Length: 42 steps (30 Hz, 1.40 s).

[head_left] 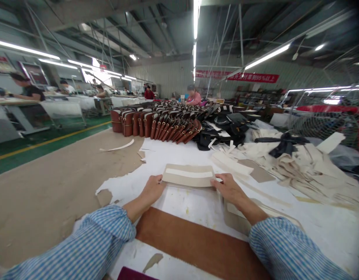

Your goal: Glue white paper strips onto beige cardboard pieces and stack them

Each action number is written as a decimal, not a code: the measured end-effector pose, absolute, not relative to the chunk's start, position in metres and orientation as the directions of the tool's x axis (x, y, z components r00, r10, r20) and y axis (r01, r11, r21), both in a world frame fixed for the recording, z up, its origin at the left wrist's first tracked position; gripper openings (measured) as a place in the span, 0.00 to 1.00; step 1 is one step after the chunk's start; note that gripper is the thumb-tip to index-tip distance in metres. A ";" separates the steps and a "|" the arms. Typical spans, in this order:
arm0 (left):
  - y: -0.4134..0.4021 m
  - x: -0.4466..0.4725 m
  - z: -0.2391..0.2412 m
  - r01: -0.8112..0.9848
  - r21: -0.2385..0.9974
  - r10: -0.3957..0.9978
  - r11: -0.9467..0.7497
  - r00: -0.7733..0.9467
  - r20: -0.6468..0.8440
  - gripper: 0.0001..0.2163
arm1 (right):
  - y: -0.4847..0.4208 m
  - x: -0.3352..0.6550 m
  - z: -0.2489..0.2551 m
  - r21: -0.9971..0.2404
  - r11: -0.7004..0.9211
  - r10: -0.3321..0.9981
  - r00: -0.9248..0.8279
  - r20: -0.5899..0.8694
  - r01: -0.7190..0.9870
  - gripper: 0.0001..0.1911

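A flat beige card piece (187,175) with a white strip across it lies on the white table top (179,155) in front of me. My left hand (152,189) grips its left end with curled fingers. My right hand (228,188) holds its right end the same way. A brown leather sheet (197,245) lies between my forearms, closer to me. Under my right forearm rests another beige piece (234,219).
A row of brown leather bags (156,124) stands at the back, black bags (226,128) beside it. A heap of cream cut pieces (299,167) fills the right. Torn brown paper (51,186) covers the left. Other people sit at far tables.
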<state>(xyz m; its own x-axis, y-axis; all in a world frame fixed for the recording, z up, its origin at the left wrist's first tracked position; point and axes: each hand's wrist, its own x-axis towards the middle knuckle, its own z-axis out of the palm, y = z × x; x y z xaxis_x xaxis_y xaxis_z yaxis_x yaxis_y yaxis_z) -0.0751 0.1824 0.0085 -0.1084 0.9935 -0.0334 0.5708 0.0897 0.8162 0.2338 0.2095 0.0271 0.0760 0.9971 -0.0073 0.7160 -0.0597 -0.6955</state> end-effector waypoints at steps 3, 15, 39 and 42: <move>0.183 -0.074 0.010 0.461 0.876 0.981 0.144 -0.182 -0.065 0.16 | 0.212 0.226 0.030 -0.813 -0.045 0.995 0.102 0.018 0.580 0.10; 0.128 -0.074 0.066 0.173 0.974 0.972 0.146 -0.206 -0.109 0.15 | 0.119 0.224 0.088 -0.983 0.114 0.982 0.134 0.133 0.140 0.24; -0.063 -0.085 -0.011 0.801 0.572 0.984 -0.175 0.121 0.131 0.12 | -0.058 0.260 0.002 -0.633 -0.239 0.960 0.083 -0.266 0.736 0.30; -0.060 -0.088 -0.014 0.817 0.529 0.971 -0.231 0.160 0.177 0.12 | -0.057 0.256 0.006 -0.626 -0.230 0.959 0.063 -0.277 0.745 0.28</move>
